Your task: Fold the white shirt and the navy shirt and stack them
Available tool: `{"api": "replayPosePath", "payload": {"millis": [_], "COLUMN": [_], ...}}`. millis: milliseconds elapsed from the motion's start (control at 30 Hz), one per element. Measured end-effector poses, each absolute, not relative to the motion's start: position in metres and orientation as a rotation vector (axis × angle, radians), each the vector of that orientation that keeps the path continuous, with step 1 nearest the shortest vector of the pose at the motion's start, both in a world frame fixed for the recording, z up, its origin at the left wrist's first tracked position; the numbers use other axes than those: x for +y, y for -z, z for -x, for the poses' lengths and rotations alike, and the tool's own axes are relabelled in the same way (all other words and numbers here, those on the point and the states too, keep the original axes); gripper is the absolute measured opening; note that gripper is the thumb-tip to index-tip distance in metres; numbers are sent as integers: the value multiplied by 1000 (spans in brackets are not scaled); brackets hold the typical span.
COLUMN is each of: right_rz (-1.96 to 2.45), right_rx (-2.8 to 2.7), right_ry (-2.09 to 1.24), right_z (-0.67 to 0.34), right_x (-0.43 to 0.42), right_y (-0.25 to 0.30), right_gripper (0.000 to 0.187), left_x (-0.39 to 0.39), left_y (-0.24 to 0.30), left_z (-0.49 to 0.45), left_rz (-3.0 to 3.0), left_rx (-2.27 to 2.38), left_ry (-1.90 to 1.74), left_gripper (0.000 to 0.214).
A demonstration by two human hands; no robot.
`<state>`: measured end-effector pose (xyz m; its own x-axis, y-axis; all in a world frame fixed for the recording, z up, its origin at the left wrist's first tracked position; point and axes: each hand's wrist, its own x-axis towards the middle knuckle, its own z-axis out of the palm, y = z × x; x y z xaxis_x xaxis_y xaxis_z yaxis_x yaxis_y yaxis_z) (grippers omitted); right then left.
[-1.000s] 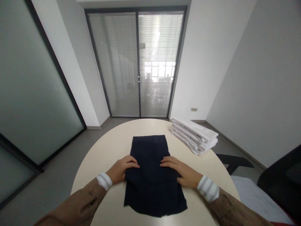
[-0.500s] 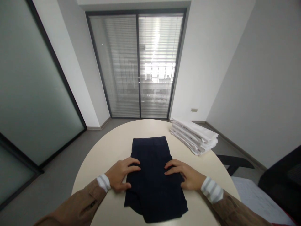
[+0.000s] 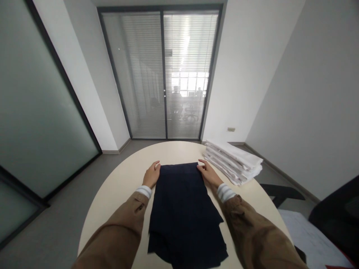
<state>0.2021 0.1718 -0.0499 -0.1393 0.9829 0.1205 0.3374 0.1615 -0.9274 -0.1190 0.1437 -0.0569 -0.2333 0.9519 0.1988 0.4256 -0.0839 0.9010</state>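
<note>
A dark navy folded garment (image 3: 182, 209) lies lengthwise on the round cream table (image 3: 117, 194), its straight edge at the far end and its uneven layers towards me. At the far left corner, my left hand (image 3: 152, 175) has its fingers closed around the cloth. My right hand (image 3: 209, 173) pinches the far right corner between thumb and fingers. The fabric between both hands lies flat. Its nearest end runs out at the bottom of the view.
A stack of folded white cloths (image 3: 232, 160) sits at the table's right rear edge. To the right are a black chair (image 3: 339, 213) and its armrest (image 3: 283, 192), with a pale sheet-like thing (image 3: 311, 235) beside them. Glass doors with blinds (image 3: 165, 74) stand behind.
Both hands have slid forward from the garment's middle sides to its far corners and closed on them. The garment looks spread slightly longer towards me.
</note>
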Motion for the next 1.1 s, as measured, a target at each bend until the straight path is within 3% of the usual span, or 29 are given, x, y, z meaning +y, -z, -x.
{"api": "replayPosePath", "payload": {"millis": [200, 400, 733, 833, 967, 1100], "right_rz": [1184, 1032, 1247, 1216, 1247, 1289], "right_rx": [-1516, -1431, -1711, -1827, -2007, -2029], "right_ry": [-1202, -1413, -942, -862, -710, -747], "right_z": [-187, -189, -197, -199, -197, -200], "right_x": [194, 195, 202, 196, 188, 177], "right_y": [53, 56, 63, 61, 55, 42], "right_gripper": [58, 50, 47, 50, 35, 58], "left_x": [157, 162, 162, 161, 156, 143], "left_y": [65, 69, 79, 77, 71, 65], "left_z": [116, 115, 113, 114, 114, 113], "left_rz": [-1488, -1397, -1379, -1510, -1753, -1880], "left_rx": [1561, 1351, 1346, 1383, 1460, 1567], "left_ry": [-1285, -1321, -1359, -1309, -1267, -1224], "left_gripper": [43, 51, 76, 68, 41, 37]}}
